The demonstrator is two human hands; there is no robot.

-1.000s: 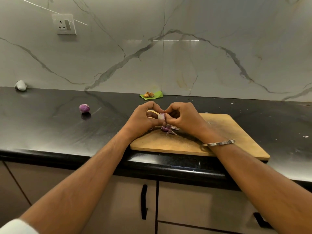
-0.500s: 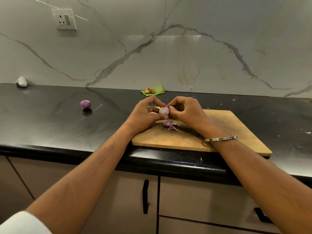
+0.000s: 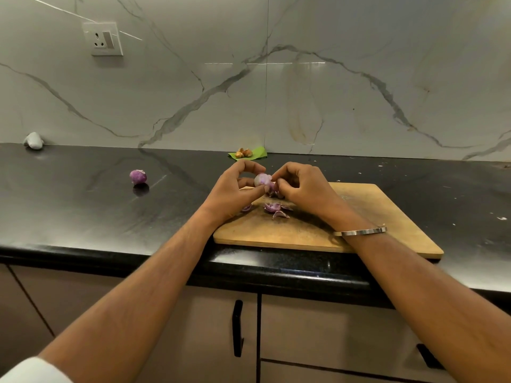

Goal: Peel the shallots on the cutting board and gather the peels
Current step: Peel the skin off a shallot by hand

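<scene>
Above the far left part of the wooden cutting board (image 3: 373, 217), both hands hold one pale purple shallot (image 3: 262, 179). My left hand (image 3: 235, 193) pinches it between thumb and fingers. My right hand (image 3: 304, 190) pinches purple skin at the shallot's right side. Loose purple peels (image 3: 273, 208) lie on the board just below the hands. Another purple shallot (image 3: 138, 176) sits alone on the black counter to the left.
A green leaf with small brown pieces (image 3: 247, 153) lies at the back against the marble wall. A grey lump (image 3: 33, 140) sits at the far left. A wall socket (image 3: 106, 39) is above. The counter's front edge (image 3: 276, 272) runs just below the board.
Both hands have lifted slightly with the shallot, which now shows more between the fingers. A bit more peel lies on the board.
</scene>
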